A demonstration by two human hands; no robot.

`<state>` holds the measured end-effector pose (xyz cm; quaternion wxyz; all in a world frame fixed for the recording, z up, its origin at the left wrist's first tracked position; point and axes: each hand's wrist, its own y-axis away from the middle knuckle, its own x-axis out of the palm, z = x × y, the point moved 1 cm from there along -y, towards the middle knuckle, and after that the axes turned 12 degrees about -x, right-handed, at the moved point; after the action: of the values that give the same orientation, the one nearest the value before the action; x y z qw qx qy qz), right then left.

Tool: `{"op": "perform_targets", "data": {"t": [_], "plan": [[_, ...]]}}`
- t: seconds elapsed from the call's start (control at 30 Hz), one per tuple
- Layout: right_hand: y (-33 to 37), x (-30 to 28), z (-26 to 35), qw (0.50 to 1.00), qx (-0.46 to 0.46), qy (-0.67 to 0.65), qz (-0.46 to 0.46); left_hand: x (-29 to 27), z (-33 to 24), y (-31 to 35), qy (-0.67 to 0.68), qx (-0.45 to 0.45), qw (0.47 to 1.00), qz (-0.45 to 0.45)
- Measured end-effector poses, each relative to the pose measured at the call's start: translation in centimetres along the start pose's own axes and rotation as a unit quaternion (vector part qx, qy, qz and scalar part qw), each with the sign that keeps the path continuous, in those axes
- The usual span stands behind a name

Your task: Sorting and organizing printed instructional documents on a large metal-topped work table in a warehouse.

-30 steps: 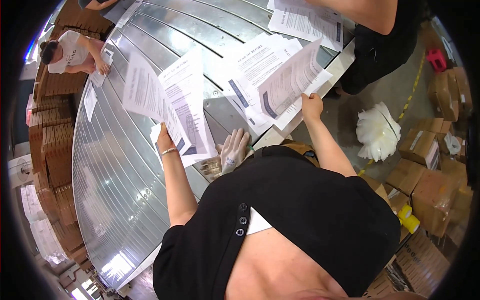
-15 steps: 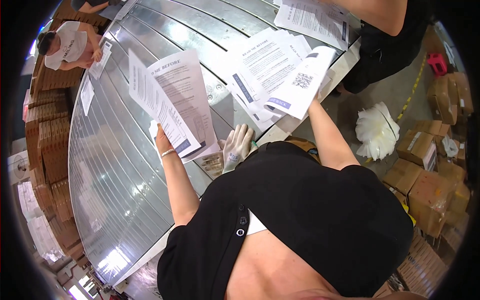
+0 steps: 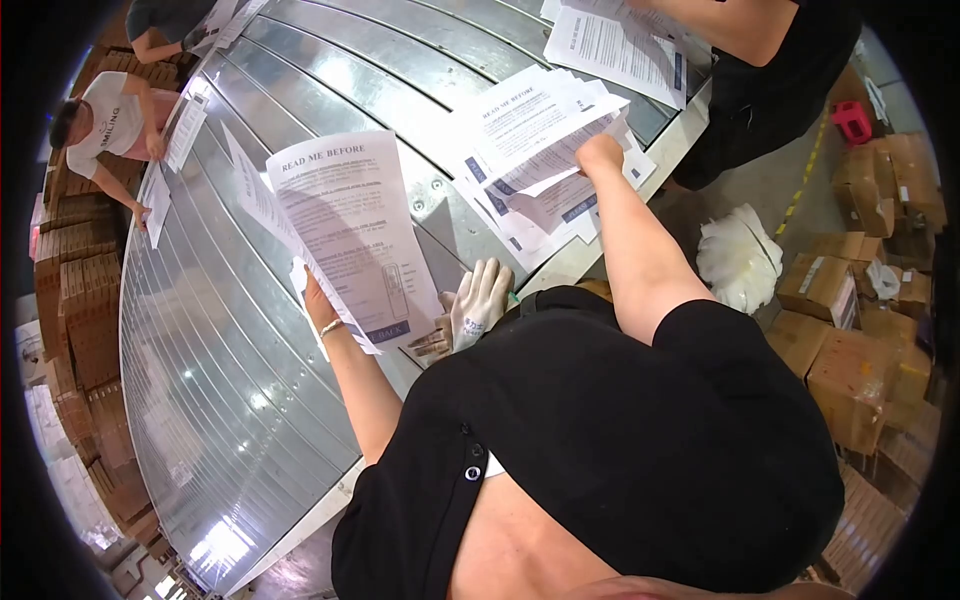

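My left hand (image 3: 319, 303) is closed on several printed sheets (image 3: 345, 215), held upright and fanned apart above the metal table (image 3: 250, 330). My right hand (image 3: 600, 155) is closed at the right edge of a printed sheet (image 3: 545, 155), whose lower edge curls up over a spread pile of similar sheets (image 3: 520, 220). The fingertips of that hand are partly hidden. Between my arms, at the table's near edge, lies a pair of pale work gloves (image 3: 480, 300), one with a dirty palm.
Beside me at the upper right, a person in black (image 3: 760, 90) handles more sheets (image 3: 620, 60). Across the table, a person in a white shirt (image 3: 110, 115) holds papers. Cardboard boxes (image 3: 855, 385) and a white plastic bundle (image 3: 740, 260) stand on the floor at right.
My right hand has moved forward and left over the pile, and its sheet has turned from standing up to lying low. The sheets in my left hand have fanned wider.
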<state>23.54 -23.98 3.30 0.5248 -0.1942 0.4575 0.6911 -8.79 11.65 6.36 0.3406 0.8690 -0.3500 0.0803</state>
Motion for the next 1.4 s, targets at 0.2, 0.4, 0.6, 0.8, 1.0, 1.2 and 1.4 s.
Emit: {"op": "perform_targets", "data": {"t": [0.2, 0.4, 0.6, 0.8, 1.0, 1.2, 1.4], "plan": [[1.6, -0.7, 0.8, 0.988, -0.044, 0.02, -0.145, 0.8, 0.1, -0.6, -0.03, 0.012, 0.999, 0.013], [3.6, -2.7, 3.1, 0.995, -0.042, -0.033, -0.082, 1.7, -0.2, -1.1, -0.066, 0.032, 0.997, 0.023], [3.6, -1.1, 0.5, 0.969, 0.016, -0.239, -0.067, 2.0, -0.3, -1.9, 0.086, 0.005, 0.982, 0.171], [3.6, 2.2, -2.9, 0.981, 0.003, -0.141, -0.134, 4.1, -0.7, -1.5, 0.072, 0.0, 0.957, 0.28], [6.4, 0.1, -4.4, 0.99, 0.027, -0.137, 0.021, 6.0, 0.9, -3.2, 0.091, -0.045, 0.962, 0.253], [8.1, -2.6, -2.8, 0.982, -0.146, -0.105, -0.049, 10.0, 3.8, -4.5, 0.107, -0.119, 0.958, 0.24], [9.8, 0.4, 2.2, 0.722, -0.116, -0.621, 0.281, 14.2, 7.1, -6.3, 0.097, -0.199, 0.949, 0.226]]}}
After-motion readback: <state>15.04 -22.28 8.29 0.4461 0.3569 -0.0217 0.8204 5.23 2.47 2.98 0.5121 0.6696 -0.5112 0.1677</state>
